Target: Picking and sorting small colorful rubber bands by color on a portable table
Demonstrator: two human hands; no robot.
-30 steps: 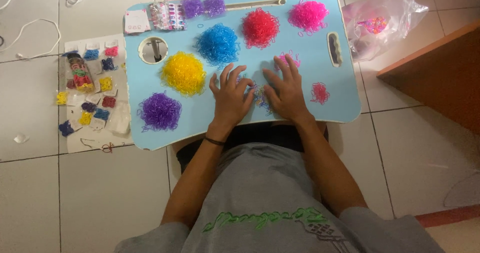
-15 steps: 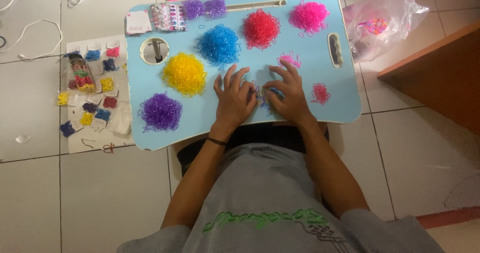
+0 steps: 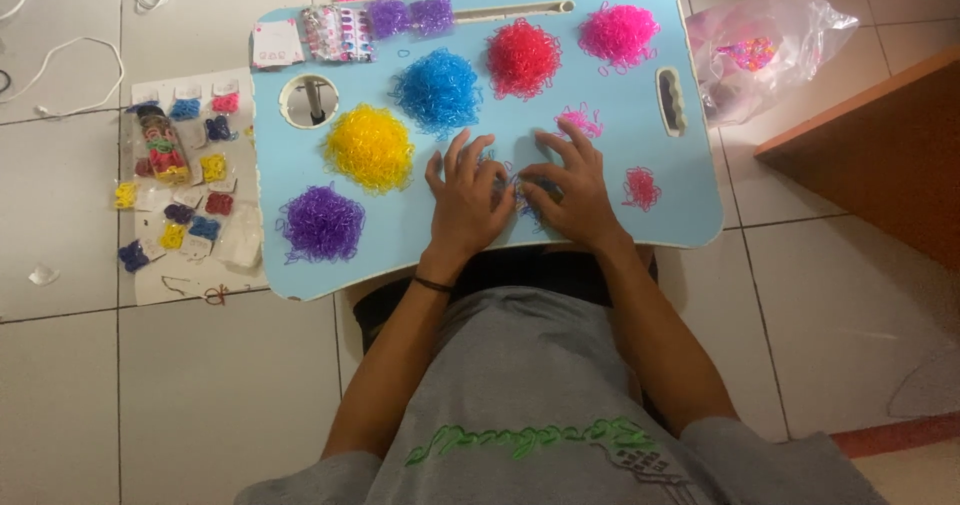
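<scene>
On blue tray (image 3: 700, 205), elastic heaps (image 3: 371, 147) (sorted by colour)

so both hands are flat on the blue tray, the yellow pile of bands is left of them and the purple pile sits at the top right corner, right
Not quite. In the head view the purple pile sits near the tray's lower left corner; the pile at the top right is pink. The rest holds: left hand and right hand lie on the blue tray, with the yellow pile left of them.
</scene>
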